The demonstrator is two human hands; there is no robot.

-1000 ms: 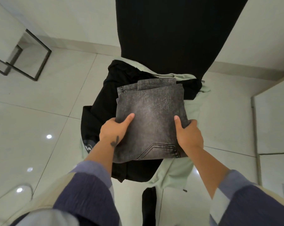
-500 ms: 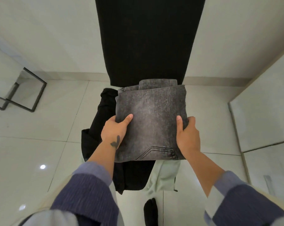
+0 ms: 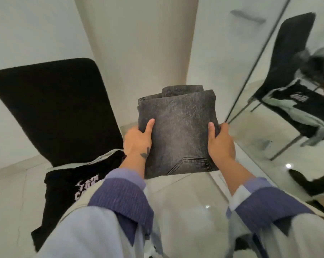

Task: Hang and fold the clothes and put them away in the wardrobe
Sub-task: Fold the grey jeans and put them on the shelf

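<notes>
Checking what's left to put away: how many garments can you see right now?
3. Folded grey denim jeans held in both hands; black printed top and pale green garment under it, on the black chair. More may be hidden underneath.

Folded jeans (image 3: pixel 178 131): grey washed denim, matt, speckled and coarse-grained, with raised stitched seams at the pocket. Chair back (image 3: pixel 53 112): black cloth, matt and nubbly. Garment (image 3: pixel 68 189) on the seat: black matt fabric with a pale printed logo, over pale green cloth. Floor (image 3: pixel 185 205): pale polished tile, glossy, mirroring lights. Mirror door (image 3: pixel 280 101): smooth reflective glass. Sleeves (image 3: pixel 120 198): ribbed blue cloth.
</notes>
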